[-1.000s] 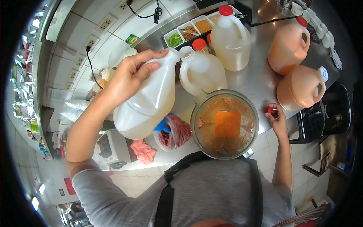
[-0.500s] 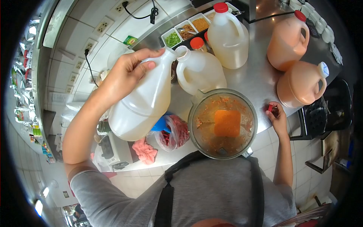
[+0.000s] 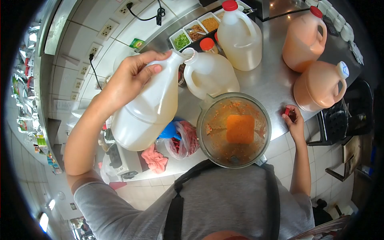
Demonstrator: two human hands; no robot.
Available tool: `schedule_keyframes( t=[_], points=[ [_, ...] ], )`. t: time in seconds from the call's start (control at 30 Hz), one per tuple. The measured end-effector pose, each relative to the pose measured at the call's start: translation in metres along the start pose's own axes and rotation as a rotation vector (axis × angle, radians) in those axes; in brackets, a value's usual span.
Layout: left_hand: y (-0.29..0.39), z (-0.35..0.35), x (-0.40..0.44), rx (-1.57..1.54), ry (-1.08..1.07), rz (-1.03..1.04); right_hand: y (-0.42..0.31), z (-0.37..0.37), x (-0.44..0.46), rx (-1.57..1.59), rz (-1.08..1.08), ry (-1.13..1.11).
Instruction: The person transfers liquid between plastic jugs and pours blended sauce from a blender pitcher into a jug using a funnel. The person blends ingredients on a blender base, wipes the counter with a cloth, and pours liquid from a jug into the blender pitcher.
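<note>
My left hand (image 3: 130, 82) is closed around the handle side of a translucent plastic jug (image 3: 146, 118), which is tilted with pale liquid inside. Its mouth meets the open mouth of a second jug (image 3: 216, 76) standing on the counter; whether liquid is flowing between them is too small to see. My right hand (image 3: 295, 123), at the counter's front edge, pinches a red cap (image 3: 287, 111). Between my hands, close to my body, is a blender jar (image 3: 204, 134) with orange-red residue on its walls and an orange mixture at the bottom.
A red-capped jug of pale liquid (image 3: 240, 44) stands behind. Two jugs of orange liquid, one red-capped (image 3: 304, 44) and one white-capped (image 3: 318, 88), are at the right. Nearby are topping trays (image 3: 182, 41), a bag of red contents (image 3: 186, 140), and a pink cloth (image 3: 155, 160).
The held jug has shifted slightly left, its mouth staying at the other jug's mouth. My right hand still pinches the cap, barely moved.
</note>
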State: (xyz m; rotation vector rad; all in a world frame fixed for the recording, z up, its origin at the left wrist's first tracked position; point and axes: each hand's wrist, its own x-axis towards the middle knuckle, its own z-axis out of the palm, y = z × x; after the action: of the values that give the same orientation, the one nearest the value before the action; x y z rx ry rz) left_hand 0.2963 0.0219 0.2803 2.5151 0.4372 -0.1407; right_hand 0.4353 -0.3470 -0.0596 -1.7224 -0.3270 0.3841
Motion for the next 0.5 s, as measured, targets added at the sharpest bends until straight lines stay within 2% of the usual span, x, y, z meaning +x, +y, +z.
schedule_keyframes(
  t=[0.5],
  points=[
    [0.0081, -0.0017, -0.0025, 0.005, -0.015, -0.045, -0.0021, -0.0007, 0.0, 0.008, 0.018, -0.015]
  ],
)
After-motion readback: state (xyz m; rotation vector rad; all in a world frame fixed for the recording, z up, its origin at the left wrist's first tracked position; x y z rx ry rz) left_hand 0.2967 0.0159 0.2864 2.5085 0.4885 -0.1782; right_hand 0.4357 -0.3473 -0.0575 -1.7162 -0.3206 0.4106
